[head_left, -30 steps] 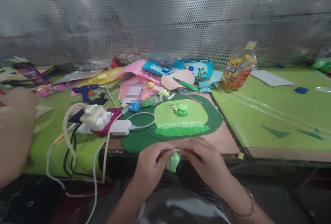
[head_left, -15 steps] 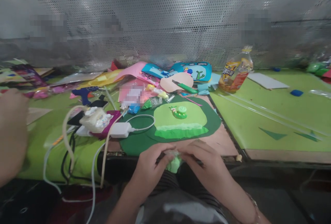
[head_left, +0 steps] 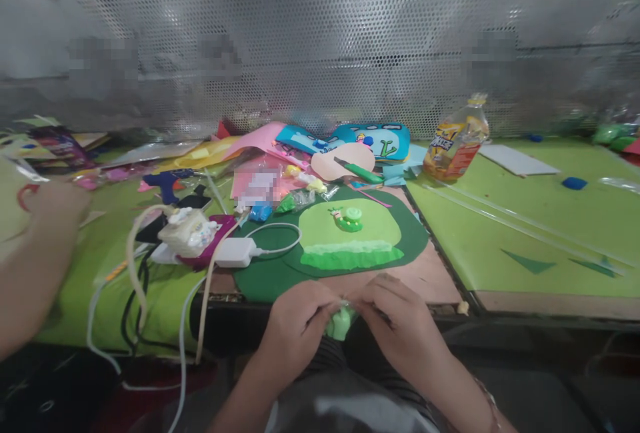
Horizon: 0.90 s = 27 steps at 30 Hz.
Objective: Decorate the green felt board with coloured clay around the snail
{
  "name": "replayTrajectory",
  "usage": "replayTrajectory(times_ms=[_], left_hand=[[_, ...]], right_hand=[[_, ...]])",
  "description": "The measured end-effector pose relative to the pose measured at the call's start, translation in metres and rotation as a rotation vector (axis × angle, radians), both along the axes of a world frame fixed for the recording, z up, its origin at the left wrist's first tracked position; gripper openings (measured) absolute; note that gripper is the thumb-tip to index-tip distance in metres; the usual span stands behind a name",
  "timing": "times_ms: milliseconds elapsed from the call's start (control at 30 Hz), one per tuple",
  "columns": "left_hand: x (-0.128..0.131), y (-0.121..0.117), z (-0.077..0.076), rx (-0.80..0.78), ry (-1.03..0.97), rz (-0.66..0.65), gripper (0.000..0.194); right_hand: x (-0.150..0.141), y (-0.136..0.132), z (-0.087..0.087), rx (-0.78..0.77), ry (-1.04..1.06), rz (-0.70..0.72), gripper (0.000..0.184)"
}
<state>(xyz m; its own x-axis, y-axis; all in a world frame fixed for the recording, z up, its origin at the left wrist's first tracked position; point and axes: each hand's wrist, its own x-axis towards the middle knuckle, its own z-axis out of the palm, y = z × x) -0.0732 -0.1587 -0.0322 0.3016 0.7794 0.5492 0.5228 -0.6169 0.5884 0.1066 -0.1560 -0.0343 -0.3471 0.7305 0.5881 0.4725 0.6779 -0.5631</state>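
Observation:
Between my two hands hangs a small clear bag of pale green clay (head_left: 341,324), just past the table's front edge. My left hand (head_left: 303,316) pinches the bag's top from one side, fingers closed. From the other side my right hand (head_left: 393,310) grips the same top edge, its fingertips close to the left ones. Behind them on the table lies a dark green sheet (head_left: 417,230) with a light green panel (head_left: 315,216) on it. A green clay snail (head_left: 349,218) and a ruffled green clay strip (head_left: 350,256) sit on that panel.
A power strip with a bulky adapter (head_left: 187,233), a white charger (head_left: 235,252) and cables stand left. Behind are a blue glue gun (head_left: 167,183), a green cutter (head_left: 363,170) and a bottle (head_left: 456,140). At far left, another person's hand (head_left: 60,203) holds red-handled scissors (head_left: 25,196).
My hands stay together at the bag's top and shift slightly lower in view. The other person's hand has moved right, and red-handled scissors and a pale sheet show there now.

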Motion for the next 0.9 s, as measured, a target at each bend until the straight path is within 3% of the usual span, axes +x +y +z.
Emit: replayTrajectory(times_ms=[233,400,600,767,900], left_hand=[[0.0,-0.001,-0.009,0.068,0.001,-0.021,0.019],[-0.004,-0.002,-0.009,-0.023,0.014,-0.062,0.017],[-0.013,-0.005,-0.01,-0.148,-0.003,-0.141,0.012],[-0.017,-0.006,-0.017,-0.075,-0.032,-0.129,0.018],[-0.018,-0.008,-0.019,0.02,-0.05,-0.068,0.016]], right_hand=[[0.002,-0.002,-0.001,-0.029,-0.06,-0.008,0.023],[0.004,-0.003,0.007,-0.085,-0.117,0.095,0.017],[0.001,-0.003,0.012,-0.009,-0.147,0.102,0.017],[-0.005,-0.003,0.01,0.069,-0.16,0.129,0.023],[-0.007,-0.003,0.01,-0.013,-0.108,0.14,0.019]])
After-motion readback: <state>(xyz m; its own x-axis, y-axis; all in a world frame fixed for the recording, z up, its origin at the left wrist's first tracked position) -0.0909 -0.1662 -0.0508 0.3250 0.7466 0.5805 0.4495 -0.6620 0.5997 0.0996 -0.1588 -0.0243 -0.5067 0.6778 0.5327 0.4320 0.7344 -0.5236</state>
